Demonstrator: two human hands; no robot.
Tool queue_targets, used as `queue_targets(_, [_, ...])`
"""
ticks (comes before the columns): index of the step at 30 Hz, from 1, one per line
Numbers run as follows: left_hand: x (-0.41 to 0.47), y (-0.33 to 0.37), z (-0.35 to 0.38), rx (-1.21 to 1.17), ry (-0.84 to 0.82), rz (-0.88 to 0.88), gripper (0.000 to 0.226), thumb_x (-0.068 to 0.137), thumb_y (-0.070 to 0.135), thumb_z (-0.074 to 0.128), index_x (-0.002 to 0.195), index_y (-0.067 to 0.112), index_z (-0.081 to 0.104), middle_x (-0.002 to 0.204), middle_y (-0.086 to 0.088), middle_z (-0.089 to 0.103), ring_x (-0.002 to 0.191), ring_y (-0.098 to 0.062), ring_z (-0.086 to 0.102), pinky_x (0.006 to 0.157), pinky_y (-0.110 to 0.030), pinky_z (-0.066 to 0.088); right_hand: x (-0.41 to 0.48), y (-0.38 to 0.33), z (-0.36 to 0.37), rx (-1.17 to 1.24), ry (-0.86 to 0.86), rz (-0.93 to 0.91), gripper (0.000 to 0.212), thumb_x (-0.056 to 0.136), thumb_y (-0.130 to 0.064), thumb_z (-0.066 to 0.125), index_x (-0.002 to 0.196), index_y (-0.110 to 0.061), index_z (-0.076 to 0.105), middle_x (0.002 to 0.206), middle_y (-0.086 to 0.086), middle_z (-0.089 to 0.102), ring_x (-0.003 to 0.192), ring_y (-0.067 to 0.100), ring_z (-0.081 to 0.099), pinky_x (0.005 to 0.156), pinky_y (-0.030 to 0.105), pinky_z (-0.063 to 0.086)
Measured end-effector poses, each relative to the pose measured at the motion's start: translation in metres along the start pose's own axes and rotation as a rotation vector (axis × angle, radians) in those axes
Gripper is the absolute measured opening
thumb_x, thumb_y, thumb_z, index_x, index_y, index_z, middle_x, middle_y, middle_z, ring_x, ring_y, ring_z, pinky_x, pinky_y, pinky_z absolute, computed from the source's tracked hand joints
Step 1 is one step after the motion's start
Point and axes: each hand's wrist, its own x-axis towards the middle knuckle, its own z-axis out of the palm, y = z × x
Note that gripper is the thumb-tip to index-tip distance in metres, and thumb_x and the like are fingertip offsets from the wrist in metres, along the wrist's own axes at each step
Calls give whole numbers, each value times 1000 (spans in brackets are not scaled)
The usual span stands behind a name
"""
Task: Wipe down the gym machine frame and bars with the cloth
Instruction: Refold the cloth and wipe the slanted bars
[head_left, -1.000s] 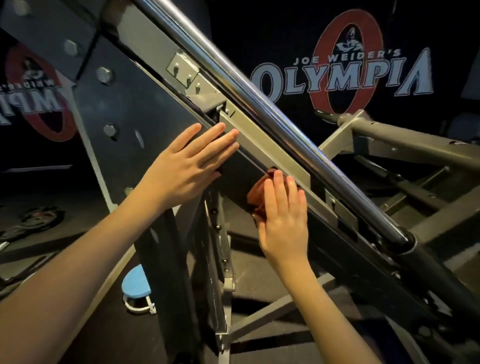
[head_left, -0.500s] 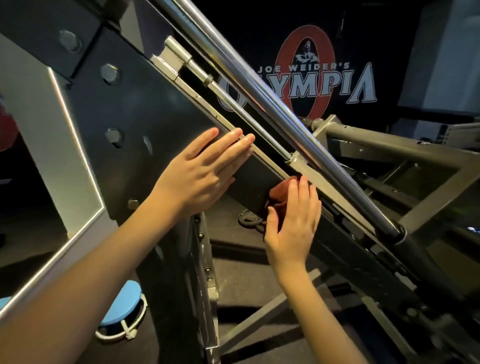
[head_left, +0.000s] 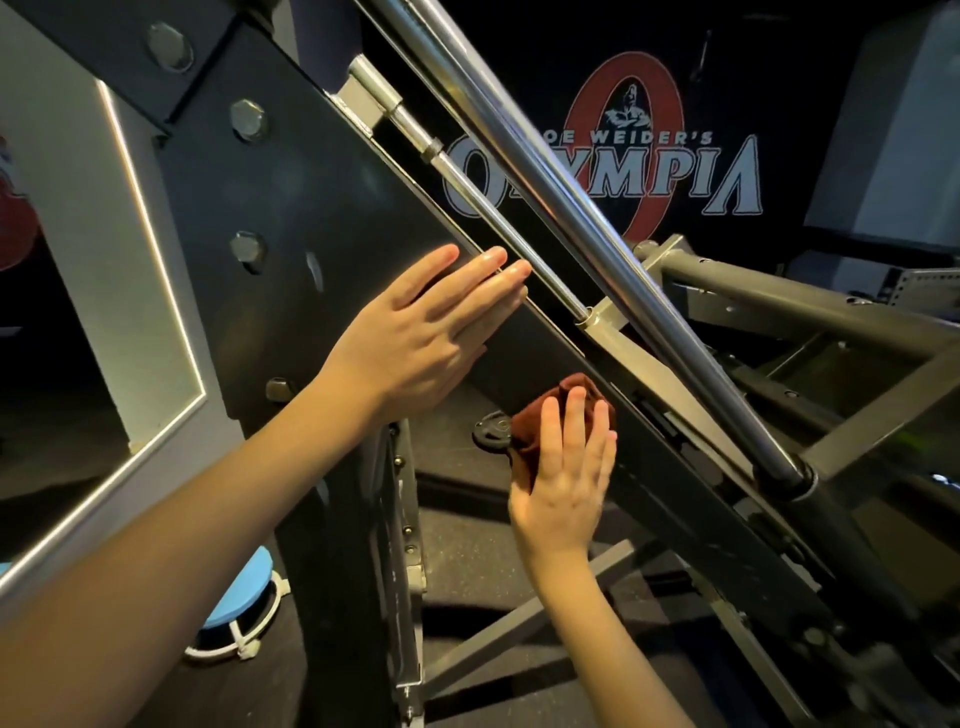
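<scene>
Olympia banner (head_left: 701, 176) on back wall; blue round pad (head_left: 234, 597) btm-left; mirror (head_left: 62, 234) left.

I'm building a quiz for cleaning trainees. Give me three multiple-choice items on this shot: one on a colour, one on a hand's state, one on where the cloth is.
1. The cloth is:
A. blue
B. reddish brown
C. white

2. The left hand is:
A. curled into a fist
B. flat, fingers straight, on the dark frame plate
C. gripping the cloth

3. The cloth is:
A. on the floor
B. in the left hand
C. under the right hand, against the slanted beam

Answers:
1 B: its folds show dark reddish brown.
2 B: the palm and straight fingers lie on the plate.
3 C: the right hand's straight fingers press it to the beam.
</scene>
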Motion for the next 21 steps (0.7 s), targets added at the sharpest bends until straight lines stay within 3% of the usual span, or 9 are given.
queue_targets(4, [-1,0,0,18,-18,-11,50,104,24,34,152,9,31,157,-10,30,145,-27,24,118,-43,17,39,-25,-7,60,-3,-31,67,84,-32,45,145,-11,27,155,7,18,146,28,4,121,38,-5])
queue_targets(8, [0,-1,-2,29,-36,2,50,105,25,31,152,9,28,157,-10,29,146,-27,23,118,-43,17,42,-11,-13,81,-23,-99,65,85,-28,46,146,-12,29,155,10,24,144,33,16,121,40,2])
queue_targets(11, [-1,1,0,39,-26,-5,49,105,26,31,151,9,32,156,-9,33,145,-26,27,117,-42,19,14,23,-18,125,-3,196,63,89,-27,46,148,-16,27,158,3,21,148,23,11,121,47,10])
queue_targets(14, [-1,2,1,55,-26,-3,49,105,26,32,151,9,32,156,-10,33,144,-27,25,116,-43,19,14,10,-16,182,32,428,61,92,-31,41,149,-17,23,158,1,17,147,20,5,119,52,11])
queue_targets(18, [1,2,0,67,-17,2,51,104,27,38,152,10,31,156,-9,32,144,-27,25,116,-43,21,51,-39,-8,170,37,149,63,88,-31,45,146,-14,26,154,9,22,143,33,15,120,38,-3])
queue_targets(21, [-1,1,0,54,-25,-4,52,105,29,36,152,10,29,157,-10,30,145,-26,23,117,-43,17,45,-21,-9,135,-19,34,66,86,-31,45,146,-15,24,154,8,18,144,33,13,121,37,-4])
